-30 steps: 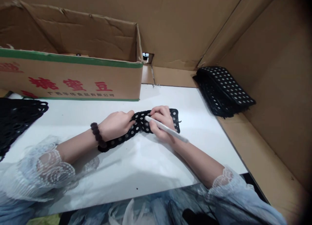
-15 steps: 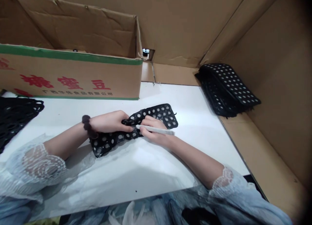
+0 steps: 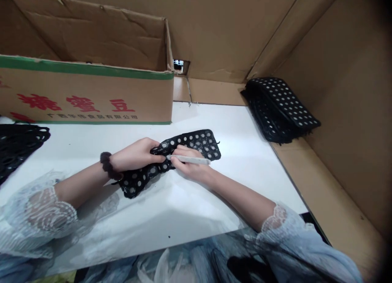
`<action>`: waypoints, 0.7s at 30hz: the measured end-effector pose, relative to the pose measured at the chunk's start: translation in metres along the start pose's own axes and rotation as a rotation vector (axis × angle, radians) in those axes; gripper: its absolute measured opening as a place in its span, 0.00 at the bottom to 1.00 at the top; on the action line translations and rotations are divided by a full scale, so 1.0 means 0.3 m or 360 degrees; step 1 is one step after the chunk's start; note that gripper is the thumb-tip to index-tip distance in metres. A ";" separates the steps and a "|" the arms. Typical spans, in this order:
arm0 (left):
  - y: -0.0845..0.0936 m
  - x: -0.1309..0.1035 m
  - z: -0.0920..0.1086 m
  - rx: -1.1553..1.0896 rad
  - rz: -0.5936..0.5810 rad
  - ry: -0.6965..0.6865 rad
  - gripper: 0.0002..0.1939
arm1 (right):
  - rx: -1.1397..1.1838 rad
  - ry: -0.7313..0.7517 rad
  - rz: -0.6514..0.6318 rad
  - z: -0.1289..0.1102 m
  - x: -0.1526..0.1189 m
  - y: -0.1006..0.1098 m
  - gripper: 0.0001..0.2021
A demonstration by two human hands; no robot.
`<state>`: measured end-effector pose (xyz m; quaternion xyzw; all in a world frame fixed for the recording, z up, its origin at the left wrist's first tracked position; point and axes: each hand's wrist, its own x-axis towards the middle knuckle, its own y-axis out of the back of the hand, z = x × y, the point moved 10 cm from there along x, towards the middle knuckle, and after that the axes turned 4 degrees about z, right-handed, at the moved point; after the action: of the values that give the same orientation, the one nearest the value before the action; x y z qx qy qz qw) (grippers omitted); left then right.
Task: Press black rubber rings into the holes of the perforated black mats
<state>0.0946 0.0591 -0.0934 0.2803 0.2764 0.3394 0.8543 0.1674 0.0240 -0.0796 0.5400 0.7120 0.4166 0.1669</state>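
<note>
A black panel with rows of pale round dots (image 3: 206, 143) lies slantwise on the white table, its middle bunched up. My left hand (image 3: 139, 154) is closed on that bunched part, thumb on top and fingers partly hidden behind it. Between the thumb and fingers of my right hand (image 3: 190, 164) is a slim white pen-shaped tool (image 3: 196, 160). Its narrow grey tip meets the panel right beside my left thumb. I cannot make out exactly what kind of tool it is.
An open cardboard box (image 3: 110, 87) with red lettering stands at the back left. Folded black dotted panels (image 3: 284, 107) are stacked by the cardboard wall on the right. Black openwork material (image 3: 21, 146) lies at the left table edge. Cardboard walls (image 3: 220, 34) enclose the back.
The tool in my right hand has tilted flatter, its tip still at my left thumb. The panel's near left end has shifted slightly under my left hand. The whole view has moved a little.
</note>
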 end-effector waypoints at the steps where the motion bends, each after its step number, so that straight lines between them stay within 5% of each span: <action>1: 0.002 -0.001 0.001 0.0001 0.0007 -0.0008 0.10 | 0.0017 -0.0009 0.0007 0.000 0.000 0.003 0.15; 11: -0.017 -0.001 -0.034 -0.0216 -0.0083 0.0079 0.11 | 0.0205 -0.0196 -0.0019 0.033 0.001 0.008 0.14; 21: -0.031 -0.022 -0.028 -0.0311 0.0031 0.0109 0.11 | -0.0484 -0.0225 0.0154 0.019 0.014 -0.017 0.13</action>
<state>0.0890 0.0510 -0.1036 0.1865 0.2684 0.3825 0.8642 0.1665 0.0299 -0.0858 0.5700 0.6006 0.4880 0.2760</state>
